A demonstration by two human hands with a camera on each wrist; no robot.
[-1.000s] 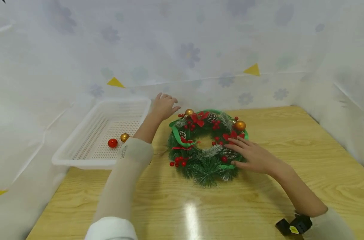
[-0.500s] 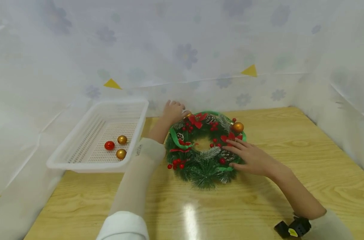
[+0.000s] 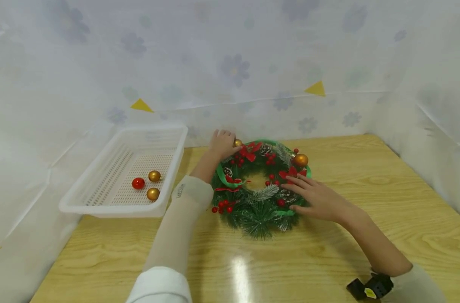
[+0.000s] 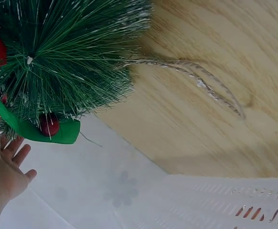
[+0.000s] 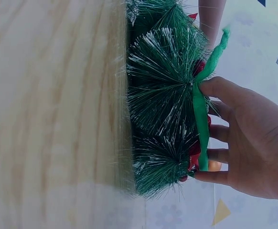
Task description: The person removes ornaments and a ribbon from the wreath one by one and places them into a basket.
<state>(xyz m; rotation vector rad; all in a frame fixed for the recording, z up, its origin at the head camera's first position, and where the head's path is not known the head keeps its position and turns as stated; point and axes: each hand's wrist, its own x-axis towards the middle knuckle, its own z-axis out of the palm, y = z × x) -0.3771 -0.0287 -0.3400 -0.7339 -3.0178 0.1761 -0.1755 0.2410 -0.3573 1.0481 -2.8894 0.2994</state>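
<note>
A green Christmas wreath lies on the table, with red berries, red flowers, pinecones and a green ribbon. At its far left, my left hand has its thumb and forefinger about a gold bauble; in the left wrist view the other fingers stick out loosely and the bauble is hidden. My right hand rests on the wreath's right side, fingers spread; its thumb touches the green ribbon in the right wrist view. Another gold bauble sits on the wreath's far right.
Left of the wreath stands a white plastic basket. Inside lie a red bauble, a gold bauble and another gold bauble. A floral-patterned white sheet hangs behind the table.
My left hand has moved right from beside the basket to the gold bauble at the wreath's far left. Both gold baubles in the basket now show. My right hand stays on the wreath.
</note>
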